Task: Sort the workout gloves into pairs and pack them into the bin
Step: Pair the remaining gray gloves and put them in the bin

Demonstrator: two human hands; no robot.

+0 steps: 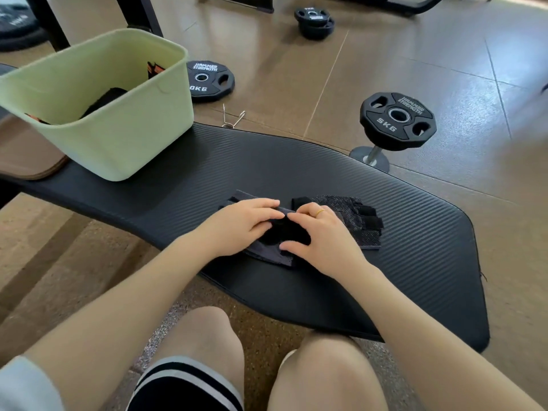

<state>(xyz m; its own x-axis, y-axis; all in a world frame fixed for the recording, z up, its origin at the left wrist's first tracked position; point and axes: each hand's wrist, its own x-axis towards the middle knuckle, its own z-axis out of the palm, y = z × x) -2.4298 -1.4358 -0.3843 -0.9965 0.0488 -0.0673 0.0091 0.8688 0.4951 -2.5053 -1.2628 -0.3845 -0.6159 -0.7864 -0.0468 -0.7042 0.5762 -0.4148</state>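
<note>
Two dark grey fingerless workout gloves lie on the black mat point(385, 277) in front of me. The near glove point(272, 250) sits under both hands. My left hand point(240, 223) pinches its strap at the top, and my right hand point(317, 235), with a ring on one finger, holds the glove with curled fingers and thumb. The second glove point(355, 221) lies flat just right of my right hand, fingers pointing right. The pale green bin point(118, 143) stands at the mat's far left and holds dark and orange-black gloves point(103, 97).
Black weight plates lie on the tiled floor: one point(209, 81) behind the bin, a stack point(314, 22) farther back, and a 5 kg plate point(397, 120) on a short stand to the right. A metal spring clip point(232, 118) lies by the mat's far edge. My knees are below.
</note>
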